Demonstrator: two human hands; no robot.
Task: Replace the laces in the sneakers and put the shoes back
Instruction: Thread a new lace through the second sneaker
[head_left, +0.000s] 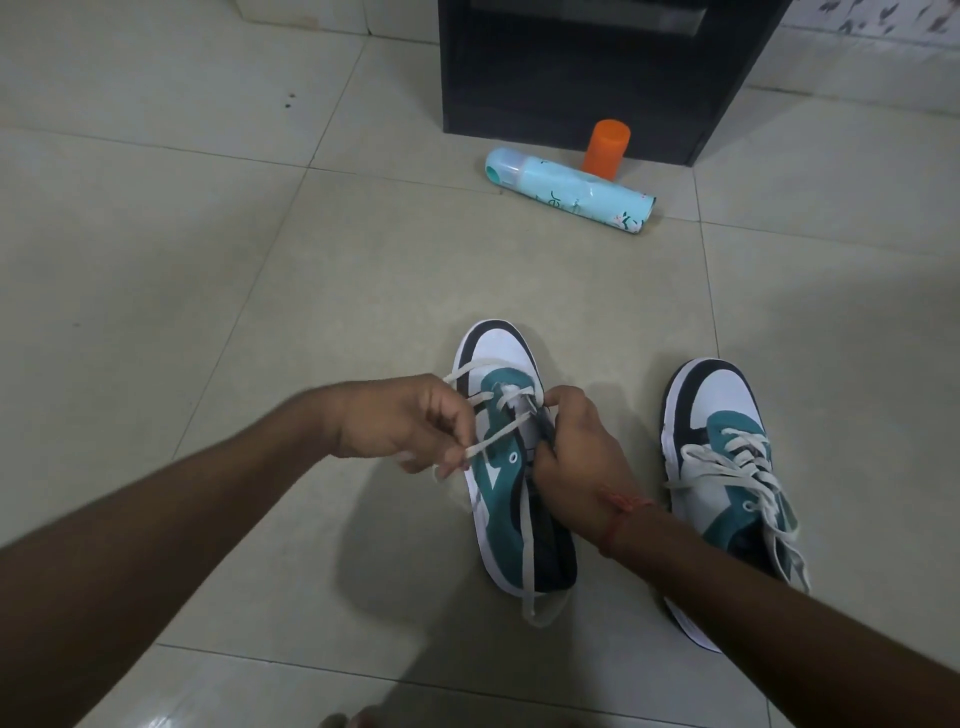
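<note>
Left hand (400, 423) is pinching the white lace (496, 434), drawing it taut; I'm bracing the half-laced sneaker (506, 483) with my right hand (582, 457), fingers gripping its eyelet edge.

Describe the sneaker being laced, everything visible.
The sneaker being laced is teal, white and dark navy with a white sole, standing upright on the tiled floor, toe pointing away. Its white lace is threaded only near the toe. The left hand pinches the lace; the right hand grips the tongue side.
</note>
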